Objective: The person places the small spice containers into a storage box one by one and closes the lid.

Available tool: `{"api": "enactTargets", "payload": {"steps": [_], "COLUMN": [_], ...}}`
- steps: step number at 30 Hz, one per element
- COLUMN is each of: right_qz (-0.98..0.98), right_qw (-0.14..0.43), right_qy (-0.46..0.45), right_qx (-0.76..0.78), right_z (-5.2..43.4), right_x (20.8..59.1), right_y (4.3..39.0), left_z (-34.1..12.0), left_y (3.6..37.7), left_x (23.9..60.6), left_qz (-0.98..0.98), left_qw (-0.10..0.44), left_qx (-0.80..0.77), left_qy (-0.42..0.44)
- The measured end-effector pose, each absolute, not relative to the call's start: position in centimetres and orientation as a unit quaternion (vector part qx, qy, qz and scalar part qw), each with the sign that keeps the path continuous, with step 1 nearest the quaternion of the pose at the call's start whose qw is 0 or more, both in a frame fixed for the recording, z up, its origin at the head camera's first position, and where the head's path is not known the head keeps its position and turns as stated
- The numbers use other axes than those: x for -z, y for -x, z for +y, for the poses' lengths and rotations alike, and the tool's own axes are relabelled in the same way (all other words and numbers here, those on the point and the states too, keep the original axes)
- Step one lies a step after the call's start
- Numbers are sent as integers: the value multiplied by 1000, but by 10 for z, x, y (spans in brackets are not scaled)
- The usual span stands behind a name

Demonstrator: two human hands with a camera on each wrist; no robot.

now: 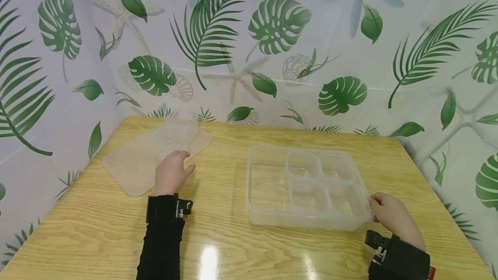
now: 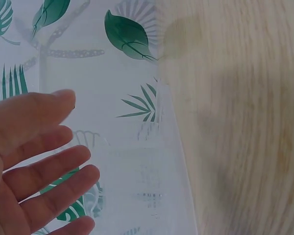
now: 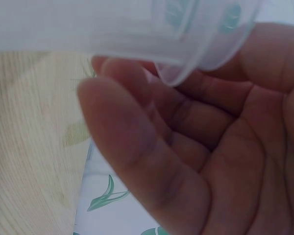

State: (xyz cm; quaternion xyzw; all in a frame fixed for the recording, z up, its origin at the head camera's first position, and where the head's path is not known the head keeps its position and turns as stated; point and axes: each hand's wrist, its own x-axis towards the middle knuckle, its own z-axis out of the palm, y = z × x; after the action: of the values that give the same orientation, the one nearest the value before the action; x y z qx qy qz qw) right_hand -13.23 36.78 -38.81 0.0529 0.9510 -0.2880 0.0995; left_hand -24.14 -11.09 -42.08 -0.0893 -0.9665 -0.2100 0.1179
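Left hand (image 1: pixel 172 174): fingers loosely spread, holding nothing, above near edge of flat, cloudy plastic sheet (image 1: pixel 130 165); touch hard to tell. Just past fingers, small see-through plastic piece (image 1: pixel 173 133) lies on sheet, shape unclear.

Right hand (image 1: pixel 393 213): fingers curled round near right corner of big see-through rectangular plastic box (image 1: pixel 303 221). Box sits on yellow wooden table (image 1: pixel 218 241), left of these fingers. Four small see-through square cups (image 1: pixel 320 180) inside, on side by fingers.
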Motion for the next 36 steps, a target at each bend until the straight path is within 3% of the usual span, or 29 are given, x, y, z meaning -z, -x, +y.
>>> {"api": "enactTargets", "payload": {"steps": [17, 36], "right_qz": [953, 951], "right_qw": [102, 106], "right_qy": [-56, -57], "right_qx": [278, 286], "right_z": [366, 366], "right_x": [388, 388], "right_y": [132, 131], "left_z": [-114, -120], "left_y": [244, 248], "left_x": [428, 433], "left_qz": [-968, -959], "left_qw": [101, 148], "left_qx": [215, 237], "left_qy": [77, 39]}}
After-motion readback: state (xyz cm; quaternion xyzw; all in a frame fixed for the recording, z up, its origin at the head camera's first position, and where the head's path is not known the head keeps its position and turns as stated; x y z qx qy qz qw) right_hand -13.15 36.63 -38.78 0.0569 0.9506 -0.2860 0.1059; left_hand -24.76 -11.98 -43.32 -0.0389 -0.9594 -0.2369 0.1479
